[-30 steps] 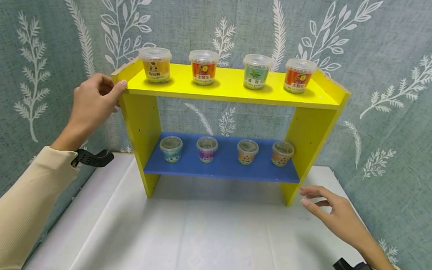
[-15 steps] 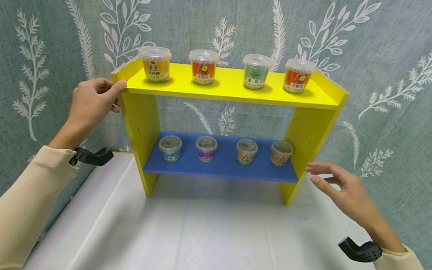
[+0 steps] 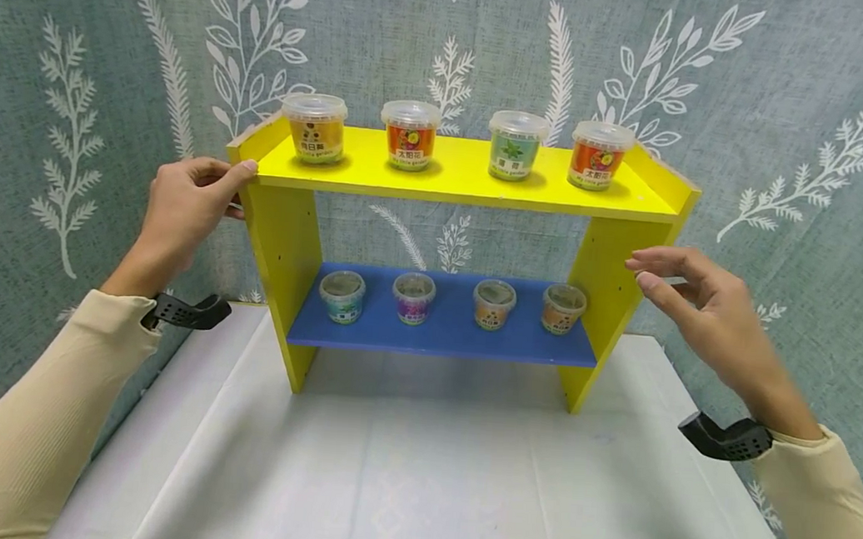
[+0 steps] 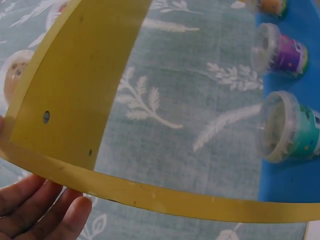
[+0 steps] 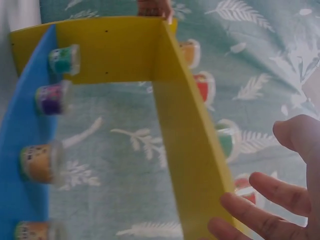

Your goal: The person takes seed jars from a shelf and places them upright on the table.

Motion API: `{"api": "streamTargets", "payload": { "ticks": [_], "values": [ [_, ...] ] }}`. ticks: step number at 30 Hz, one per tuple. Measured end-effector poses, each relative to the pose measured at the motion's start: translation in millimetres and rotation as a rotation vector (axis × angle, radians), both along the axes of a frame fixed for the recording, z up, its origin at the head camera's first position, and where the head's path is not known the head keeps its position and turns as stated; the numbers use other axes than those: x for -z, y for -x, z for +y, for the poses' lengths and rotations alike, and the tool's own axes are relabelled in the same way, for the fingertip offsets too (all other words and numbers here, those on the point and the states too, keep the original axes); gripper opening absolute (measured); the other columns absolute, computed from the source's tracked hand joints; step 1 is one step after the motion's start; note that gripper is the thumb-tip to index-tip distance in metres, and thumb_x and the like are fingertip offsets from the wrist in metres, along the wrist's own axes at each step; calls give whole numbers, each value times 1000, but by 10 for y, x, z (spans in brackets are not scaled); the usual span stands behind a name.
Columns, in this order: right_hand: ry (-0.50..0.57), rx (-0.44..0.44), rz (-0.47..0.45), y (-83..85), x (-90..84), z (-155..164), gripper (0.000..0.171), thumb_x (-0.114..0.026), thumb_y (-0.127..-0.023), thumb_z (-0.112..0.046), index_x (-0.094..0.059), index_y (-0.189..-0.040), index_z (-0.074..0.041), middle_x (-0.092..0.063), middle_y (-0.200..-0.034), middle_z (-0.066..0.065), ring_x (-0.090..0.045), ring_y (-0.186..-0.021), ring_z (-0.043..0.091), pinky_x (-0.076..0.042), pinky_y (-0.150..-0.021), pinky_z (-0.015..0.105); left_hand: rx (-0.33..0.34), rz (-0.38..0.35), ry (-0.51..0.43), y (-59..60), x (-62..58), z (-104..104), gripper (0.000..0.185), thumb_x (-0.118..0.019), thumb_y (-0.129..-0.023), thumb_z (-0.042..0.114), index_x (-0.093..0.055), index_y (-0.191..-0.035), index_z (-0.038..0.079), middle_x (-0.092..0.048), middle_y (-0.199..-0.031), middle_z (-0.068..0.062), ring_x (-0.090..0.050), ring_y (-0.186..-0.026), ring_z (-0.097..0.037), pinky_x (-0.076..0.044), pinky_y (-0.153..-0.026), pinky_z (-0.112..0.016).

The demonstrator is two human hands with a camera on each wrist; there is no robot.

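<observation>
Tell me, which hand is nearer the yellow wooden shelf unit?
Left. The left hand grips the yellow wooden shelf unit at its top left corner; the right hand hovers open beside its right side panel, apart.

Bright yellow on the shelf unit [image 3: 460, 184], top board and both side panels, and the lower shelf [image 3: 445, 333] is a solid blue. Up top, clear-lidded tubs: the far-left tub [image 3: 314, 128] wears an amber-yellow label, the second tub [image 3: 409, 135] red-orange, the third tub [image 3: 517, 146] pale green with a leaf print, the right tub [image 3: 599, 155] red-orange again. Behind it all, a grey-teal curtain [image 3: 789, 94] patterned with white leafy sprigs. White table cover [image 3: 416, 486] below. Cream ribbed sleeves [image 3: 29, 433], black wrist mounts [image 3: 186, 312].
</observation>
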State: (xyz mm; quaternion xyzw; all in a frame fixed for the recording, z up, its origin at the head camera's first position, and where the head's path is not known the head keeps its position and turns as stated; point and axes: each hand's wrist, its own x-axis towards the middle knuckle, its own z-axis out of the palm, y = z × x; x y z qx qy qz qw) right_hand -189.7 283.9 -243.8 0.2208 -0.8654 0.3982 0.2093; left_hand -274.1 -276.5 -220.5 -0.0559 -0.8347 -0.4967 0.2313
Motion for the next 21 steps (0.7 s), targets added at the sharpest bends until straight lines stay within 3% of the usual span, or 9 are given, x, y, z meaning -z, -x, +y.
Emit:
{"api": "streamTargets", "payload": {
  "ticks": [7,12,21],
  "values": [
    [83,0,51,163,-290,-131,35,-64,-104,-18,-61,-138,-10,-63,-127,4,-60,-110,16,-49,-87,11,17,9,-22,-13,11,0,59,-66,-98,51,-68,-126,0,-65,-104,6,-66,-85,-7,-55,-69,-14],
    [158,25,55,289,-463,-196,39,-67,-102,-21,-60,-138,-10,-58,-134,6,-55,-114,19,-48,-92,12,34,22,-60,-7,26,5,55,-67,-98,48,-66,-128,3,-66,-107,6,-66,-86,-9,-55,-70,-15],
    [211,89,45,508,-639,-299,40,-69,-100,-27,-60,-137,-13,-56,-137,3,-55,-116,18,-46,-93,22,92,60,-139,22,55,6,43,-70,-98,40,-68,-125,7,-68,-107,5,-67,-89,-11,-56,-73,-17]
  ]
}}
